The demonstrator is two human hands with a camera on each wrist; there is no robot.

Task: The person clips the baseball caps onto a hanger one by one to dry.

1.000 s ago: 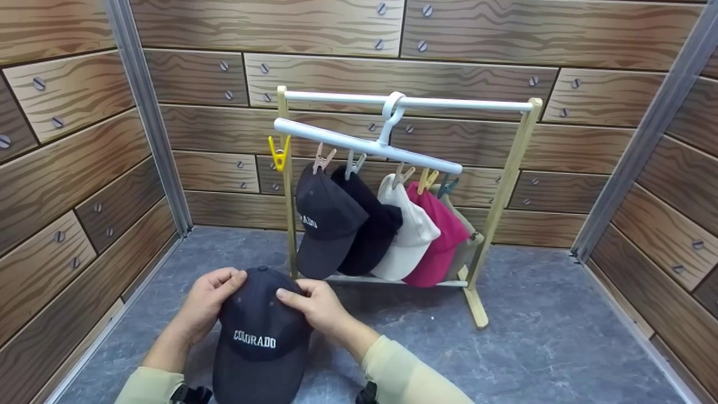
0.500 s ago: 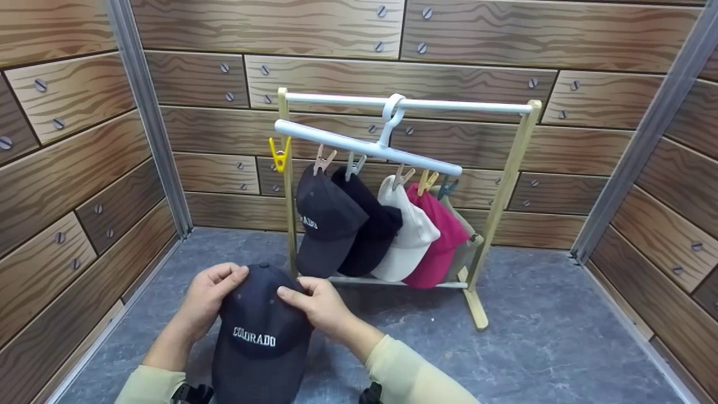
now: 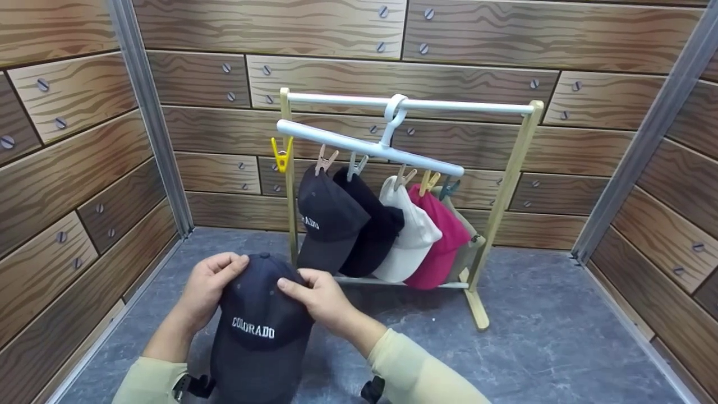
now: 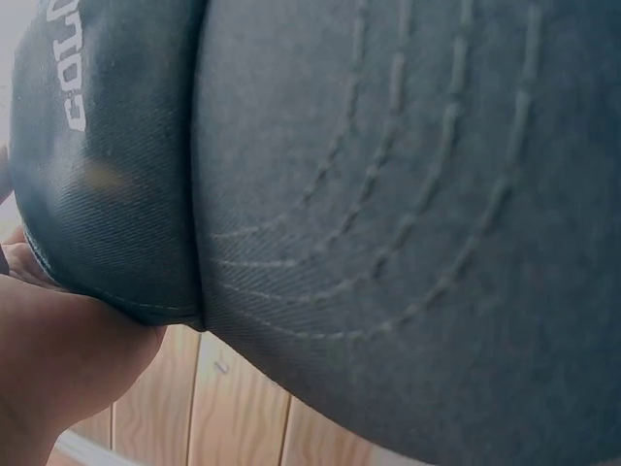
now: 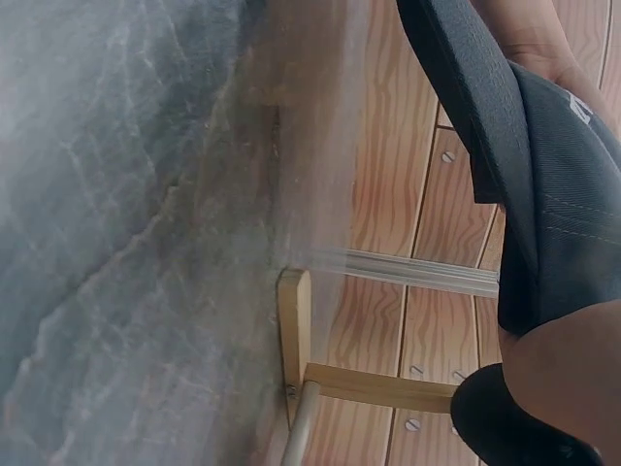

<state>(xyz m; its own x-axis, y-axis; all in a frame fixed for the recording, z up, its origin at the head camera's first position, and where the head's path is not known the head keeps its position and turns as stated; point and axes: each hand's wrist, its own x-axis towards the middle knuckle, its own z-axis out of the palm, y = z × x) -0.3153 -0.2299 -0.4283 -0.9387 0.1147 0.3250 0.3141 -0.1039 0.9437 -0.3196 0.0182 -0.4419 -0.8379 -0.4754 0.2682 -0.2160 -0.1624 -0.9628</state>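
Note:
A dark navy baseball cap (image 3: 263,308) with white COLORADO lettering is held between both hands, crown up and brim toward the body. My left hand (image 3: 207,286) pinches the crown's left side, thumb near the top. The right hand (image 3: 322,297) grips the crown's right side with its thumb on the front and the fingers hidden behind. The brim (image 4: 408,214) fills most of the left wrist view. Seen from the side, the cap (image 5: 563,194) hangs above the floor in the right wrist view. A yellow clothespin (image 3: 281,155) without a cap hangs at the hanger's left end.
A wooden rack (image 3: 507,191) with white bars stands behind the hands. Its tilted white hanger (image 3: 364,146) carries several clipped caps, among them a dark COLORADO cap (image 3: 331,219), a white cap (image 3: 404,230) and a pink cap (image 3: 437,235). Wood-patterned walls (image 3: 477,33) enclose the grey floor (image 3: 561,336).
Both hands have raised the navy cap slightly, so its crown now overlaps the lower brim of the leftmost hanging cap. The grip looks the same, and the rack has stayed put.

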